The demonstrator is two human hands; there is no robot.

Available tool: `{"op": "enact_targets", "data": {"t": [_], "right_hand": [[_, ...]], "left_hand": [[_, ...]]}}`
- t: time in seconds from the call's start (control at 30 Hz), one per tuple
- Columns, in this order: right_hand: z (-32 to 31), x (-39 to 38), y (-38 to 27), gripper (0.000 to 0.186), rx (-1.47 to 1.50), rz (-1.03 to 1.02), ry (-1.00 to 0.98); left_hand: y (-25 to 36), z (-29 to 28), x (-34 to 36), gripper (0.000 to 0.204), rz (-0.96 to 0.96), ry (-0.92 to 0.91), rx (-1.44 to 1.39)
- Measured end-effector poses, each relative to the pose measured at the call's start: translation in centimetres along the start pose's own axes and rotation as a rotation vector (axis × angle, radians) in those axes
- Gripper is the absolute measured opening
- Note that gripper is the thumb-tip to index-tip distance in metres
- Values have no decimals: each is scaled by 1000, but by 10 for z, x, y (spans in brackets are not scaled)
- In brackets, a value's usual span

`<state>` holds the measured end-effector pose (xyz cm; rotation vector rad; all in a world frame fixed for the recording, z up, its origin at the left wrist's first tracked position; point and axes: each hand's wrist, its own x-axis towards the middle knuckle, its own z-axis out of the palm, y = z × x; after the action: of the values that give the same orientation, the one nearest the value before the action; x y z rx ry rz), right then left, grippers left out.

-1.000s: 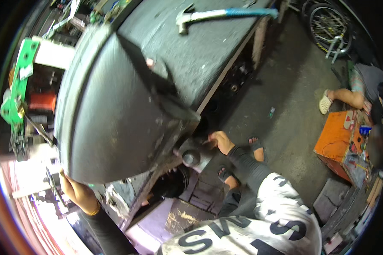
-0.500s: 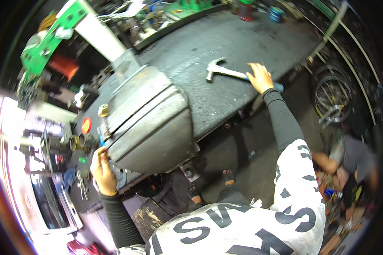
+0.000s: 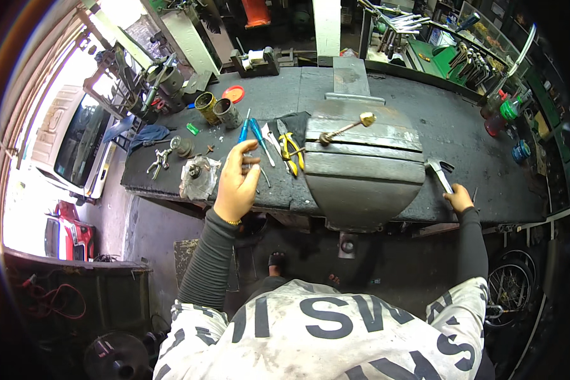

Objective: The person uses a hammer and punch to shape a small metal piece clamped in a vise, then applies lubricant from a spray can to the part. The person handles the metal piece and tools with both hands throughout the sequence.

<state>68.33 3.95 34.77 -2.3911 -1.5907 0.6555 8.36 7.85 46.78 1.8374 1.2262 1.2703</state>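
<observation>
Claw hammer (image 3: 443,180) is held over the worktop (image 3: 272,95) near its front edge, to the right of a big grey bench vise (image 3: 367,183). Its handle is gripped by the closed fingers of the right hand (image 3: 460,199), and its head is turned toward the vise's right side; whether the worktop is touched by it cannot be told. The left hand (image 3: 235,187) is raised at the front edge, left of the vise, with its fingers loosely curled and parted; nothing is seen to be held in them. Beyond it, a blue-handled screwdriver (image 3: 258,133) and yellow-handled pliers (image 3: 287,149) are laid beside the vise. A metal rod with a brass-coloured end (image 3: 348,129) is set on the vise's top. Toward the worktop's left end, two open tins (image 3: 206,108) are placed near a round orange-red lid (image 3: 233,94). By the right end, a green-and-red bottle (image 3: 503,117) can be seen.
</observation>
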Motion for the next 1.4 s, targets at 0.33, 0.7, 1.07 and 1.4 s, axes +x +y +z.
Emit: {"op": "enact_targets", "data": {"t": [0.33, 0.7, 1.07, 1.4], "right_hand": [[26, -323, -153, 39, 1473, -215, 556], [18, -352, -359, 29, 1118, -64, 256], [-17, -257, -450, 22, 909, -59, 435], [0, -231, -459, 22, 793, 76, 358]], "left_hand": [[-117, -78, -25, 34, -404, -80, -386], [-90, -90, 24, 23, -152, -445, -537], [-157, -152, -33, 18, -413, -302, -671], [-185, -169, -57, 17, -486, -314, -751]]}}
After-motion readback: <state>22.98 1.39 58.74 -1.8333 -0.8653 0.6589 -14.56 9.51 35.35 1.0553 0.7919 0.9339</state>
